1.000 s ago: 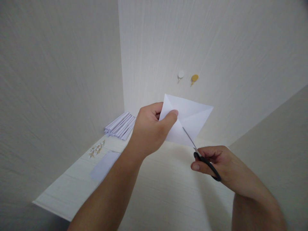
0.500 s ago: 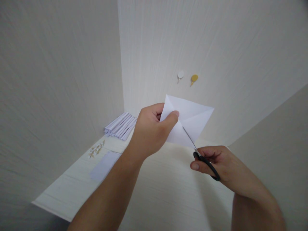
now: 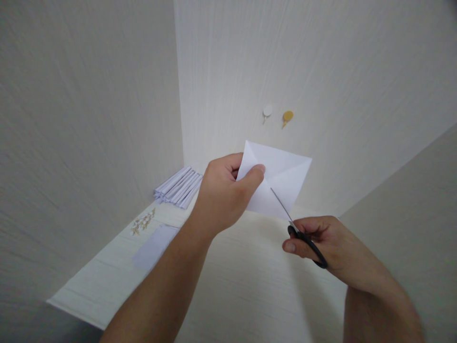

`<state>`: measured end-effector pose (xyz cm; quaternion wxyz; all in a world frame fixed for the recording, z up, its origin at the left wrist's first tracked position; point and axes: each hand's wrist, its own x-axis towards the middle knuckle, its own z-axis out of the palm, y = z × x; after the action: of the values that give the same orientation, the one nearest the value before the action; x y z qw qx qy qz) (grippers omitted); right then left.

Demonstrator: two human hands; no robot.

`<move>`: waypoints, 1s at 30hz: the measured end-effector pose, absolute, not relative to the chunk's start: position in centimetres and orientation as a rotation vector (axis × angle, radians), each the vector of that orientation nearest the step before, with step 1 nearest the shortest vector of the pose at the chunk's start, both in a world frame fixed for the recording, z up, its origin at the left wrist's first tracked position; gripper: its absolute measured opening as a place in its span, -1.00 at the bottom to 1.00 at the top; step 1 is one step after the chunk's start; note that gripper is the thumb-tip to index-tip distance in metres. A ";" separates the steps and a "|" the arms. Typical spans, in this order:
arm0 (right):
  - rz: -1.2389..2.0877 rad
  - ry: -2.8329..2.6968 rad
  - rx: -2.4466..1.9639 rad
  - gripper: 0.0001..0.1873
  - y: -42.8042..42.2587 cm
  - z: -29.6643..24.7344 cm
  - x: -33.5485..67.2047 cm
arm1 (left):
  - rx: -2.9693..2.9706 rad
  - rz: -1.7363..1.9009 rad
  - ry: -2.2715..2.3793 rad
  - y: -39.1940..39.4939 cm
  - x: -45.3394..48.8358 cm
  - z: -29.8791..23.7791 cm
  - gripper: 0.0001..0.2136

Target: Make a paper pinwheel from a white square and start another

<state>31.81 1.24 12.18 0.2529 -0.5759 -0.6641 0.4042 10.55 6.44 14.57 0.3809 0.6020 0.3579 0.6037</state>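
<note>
My left hand pinches a white square sheet of paper by its left side, thumb on top and fingers behind. Fold creases run across the sheet, which is held up above the table. In my right hand is a pair of scissors with black handles. One thin blade lies over the face of the paper, pointing up and left toward my left thumb. The other blade is hidden, probably behind the sheet.
On the left of the white table lie a stack of folded white paper strips, a sprig of small white and gold pieces and a pale flat sheet. A white hook and a gold hook are on the wall behind.
The paper's right corner has shifted slightly to the left. Both hands and the scissors have hardly moved.
</note>
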 end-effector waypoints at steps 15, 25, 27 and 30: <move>1.094 -1.803 -1.573 -0.43 1.2 12.3 31.7 | 1.555 1.524 0.936 6.3 10.5 14.6 -0.81; 1.076 -1.792 -1.549 -0.41 1.2 12.3 31.8 | 1.544 1.526 0.927 6.4 10.5 14.5 -0.81; 1.086 -1.789 -1.547 -0.42 1.1 12.3 31.7 | 1.544 1.527 0.925 6.4 10.5 14.5 -0.81; 1.106 -1.801 -1.523 -0.49 1.1 12.3 31.4 | 1.552 1.528 0.924 6.4 10.5 14.5 -0.81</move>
<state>31.41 1.09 12.29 0.2651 -0.5637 -0.6665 0.4095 10.51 6.38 14.49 0.3780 0.6073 0.3616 0.5979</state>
